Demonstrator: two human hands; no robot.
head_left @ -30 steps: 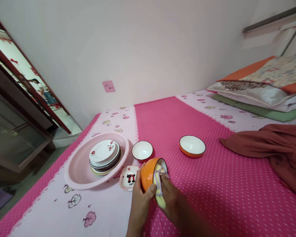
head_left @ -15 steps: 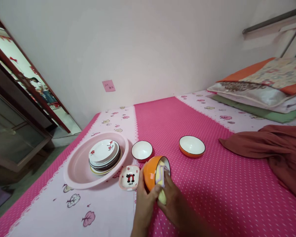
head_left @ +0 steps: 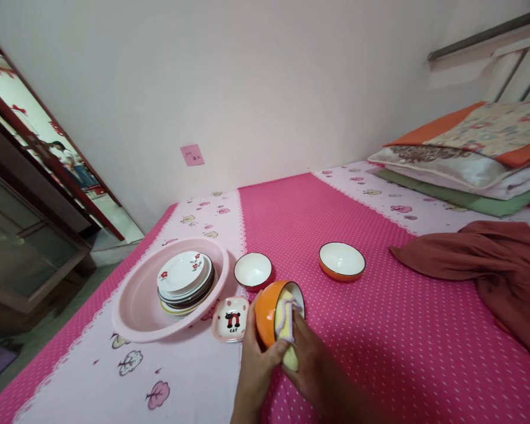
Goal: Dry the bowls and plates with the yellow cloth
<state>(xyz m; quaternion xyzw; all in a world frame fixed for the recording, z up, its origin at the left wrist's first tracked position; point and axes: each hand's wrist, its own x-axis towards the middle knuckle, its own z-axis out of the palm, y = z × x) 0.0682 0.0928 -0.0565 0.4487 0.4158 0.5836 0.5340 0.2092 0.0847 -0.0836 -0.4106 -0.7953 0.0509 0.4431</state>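
An orange bowl (head_left: 265, 310) with a white inside and dark rim is tilted on its side, its mouth facing right. My left hand (head_left: 257, 362) grips it from the left and below, thumb at the rim. A yellow cloth with a pale purple edge (head_left: 284, 318) is bunched in the bowl's mouth. My right hand (head_left: 307, 356) presses the cloth into the bowl, its fingertips partly hidden inside. Just left of the bowl lies a square cat dish (head_left: 229, 321), and behind it stands a small white bowl with a red outside (head_left: 252, 271).
Left, a pink basin (head_left: 128, 324) holds a stack of plates (head_left: 181, 272). Another orange bowl (head_left: 342, 261) stands upright at right on the pink bedspread (head_left: 287, 218). A brown-red cloth (head_left: 477, 259) and folded bedding (head_left: 468, 159) lie further right. A person (head_left: 70, 162) is beyond the doorway.
The cloth has shifted slightly in the bowl's mouth under my right hand, and the bowl has turned a little. The whole view has moved slightly.
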